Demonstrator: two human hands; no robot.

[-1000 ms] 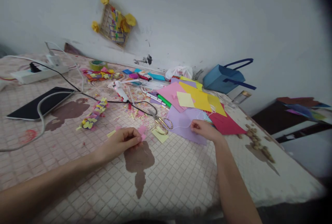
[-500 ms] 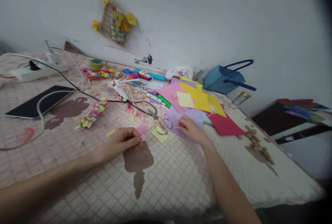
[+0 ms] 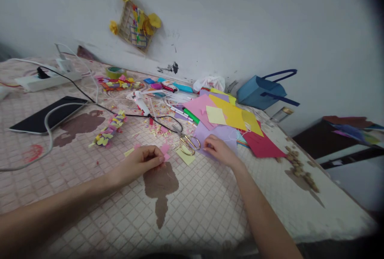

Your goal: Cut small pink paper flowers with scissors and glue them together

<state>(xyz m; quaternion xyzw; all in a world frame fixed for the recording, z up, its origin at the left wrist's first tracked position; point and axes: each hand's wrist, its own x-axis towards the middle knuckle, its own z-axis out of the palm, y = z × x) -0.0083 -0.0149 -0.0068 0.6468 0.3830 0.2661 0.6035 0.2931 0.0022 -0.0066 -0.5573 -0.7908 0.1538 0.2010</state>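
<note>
My left hand point(image 3: 147, 159) is closed in a pinch low over the table, at the edge of small pink paper pieces point(image 3: 165, 150). A thin thread shows just below its fingertips. To the right, the fingers of my right hand point(image 3: 217, 149) pinch a thin white string point(image 3: 204, 148) over a purple paper sheet point(image 3: 216, 133). Loops of the string lie on the sheets behind that hand. Between my hands rest gold-handled scissors point(image 3: 189, 144), partly over a pale yellow paper square point(image 3: 186, 156).
A white glue gun point(image 3: 140, 103) with a black cord stands behind paper scraps. At left are a dark tablet point(image 3: 49, 116), a power strip point(image 3: 49, 80) and a paper-flower strip point(image 3: 109, 129). Coloured sheets point(image 3: 229, 112), a blue bag point(image 3: 259, 91) and a glass jar point(image 3: 281, 114) sit right.
Both hands keep nearly the same pose and place. The whole view has shifted slightly, so the things on the table appear a little further right.
</note>
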